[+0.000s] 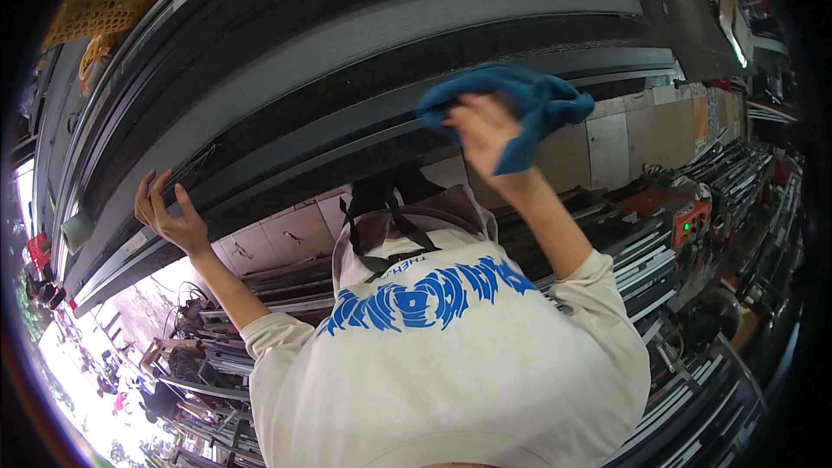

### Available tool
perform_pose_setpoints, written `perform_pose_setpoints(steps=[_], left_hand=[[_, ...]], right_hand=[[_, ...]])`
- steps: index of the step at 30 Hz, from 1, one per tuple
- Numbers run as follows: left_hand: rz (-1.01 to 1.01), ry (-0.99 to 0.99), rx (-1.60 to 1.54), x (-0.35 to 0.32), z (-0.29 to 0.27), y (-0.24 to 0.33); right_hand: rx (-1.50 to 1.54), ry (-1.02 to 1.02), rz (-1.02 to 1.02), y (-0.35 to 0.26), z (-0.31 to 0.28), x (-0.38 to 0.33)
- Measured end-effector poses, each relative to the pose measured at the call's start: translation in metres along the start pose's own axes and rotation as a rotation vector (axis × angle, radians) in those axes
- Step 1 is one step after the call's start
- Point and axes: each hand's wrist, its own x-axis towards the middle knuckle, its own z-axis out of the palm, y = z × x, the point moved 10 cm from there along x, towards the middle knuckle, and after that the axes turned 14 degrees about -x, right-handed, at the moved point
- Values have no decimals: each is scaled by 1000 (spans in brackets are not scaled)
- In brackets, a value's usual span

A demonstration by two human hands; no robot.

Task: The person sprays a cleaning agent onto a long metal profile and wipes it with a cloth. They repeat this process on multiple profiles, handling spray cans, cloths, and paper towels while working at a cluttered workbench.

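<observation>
1. Pale shirt (433, 390) nearest; left hand (176, 221) fingers spread at long grey bars (433, 28), contact unclear.
2. Right hand (492, 137) fingers, blurred, bunch blue cloth (555, 104) above bars.
3. I'd keep cloth flat, strokes lengthwise.

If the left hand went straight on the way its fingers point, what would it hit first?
The left hand would probably meet the long dark bars directly ahead; depth is unclear, so it may already touch them.
</observation>
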Motion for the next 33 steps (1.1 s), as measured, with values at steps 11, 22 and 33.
perform_pose_setpoints(steps=[11, 22, 33], left_hand=[[-116, 73, -149, 0, -5, -7], [-430, 786, -123, -119, -175, -145], [-519, 636, -97, -159, -249, -315]], right_hand=[[-113, 119, 156, -24, -3, 7], [280, 278, 239, -96, -48, 1], [642, 23, -174, -459, 177, 102]])
